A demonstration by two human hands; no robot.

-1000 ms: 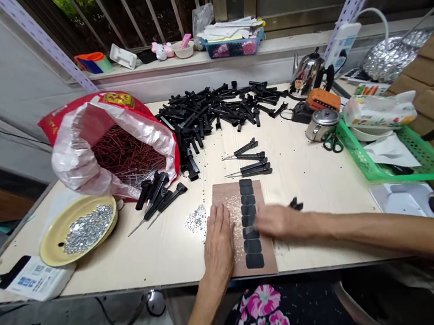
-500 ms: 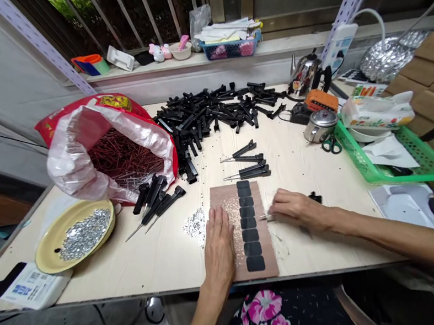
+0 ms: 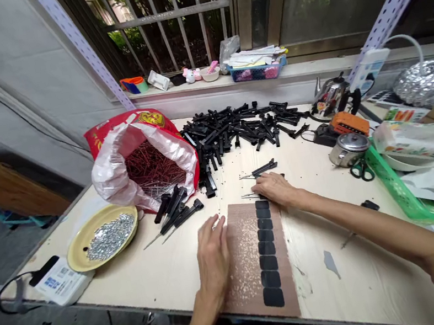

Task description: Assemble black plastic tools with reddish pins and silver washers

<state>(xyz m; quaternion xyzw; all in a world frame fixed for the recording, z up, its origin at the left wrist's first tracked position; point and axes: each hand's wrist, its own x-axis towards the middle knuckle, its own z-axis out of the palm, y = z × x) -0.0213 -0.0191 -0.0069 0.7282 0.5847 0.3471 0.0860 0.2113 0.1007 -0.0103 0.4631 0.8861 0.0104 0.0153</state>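
My left hand (image 3: 212, 256) rests at the left edge of a brown board (image 3: 287, 298). Its fingers are bent together, and a small silvery bit shows at the fingertips, too small to name. A column of black rounded pads (image 3: 268, 262) runs down the board, with pale specks scattered beside it. Beyond the board's far end, my right hand (image 3: 275, 190) is closed over a black-handled tool; a thin metal shaft (image 3: 249, 196) sticks out left of the fingers. Another such tool (image 3: 264, 167) lies just beyond. One more black-handled tool (image 3: 369, 205) lies beside my right forearm.
At the back is a heap of black pieces (image 3: 231, 126). Left stand a red-and-white bag (image 3: 112, 172) of reddish-brown rods and a yellow dish (image 3: 75, 249) of silvery bits. Right are a lidded metal cup (image 3: 347, 150), scissors (image 3: 362, 170) and a green basket (image 3: 394, 193).
My right hand has moved from the board's right side to the tools beyond its far end. My left hand has lifted from flat and curled its fingers. The view has shifted.
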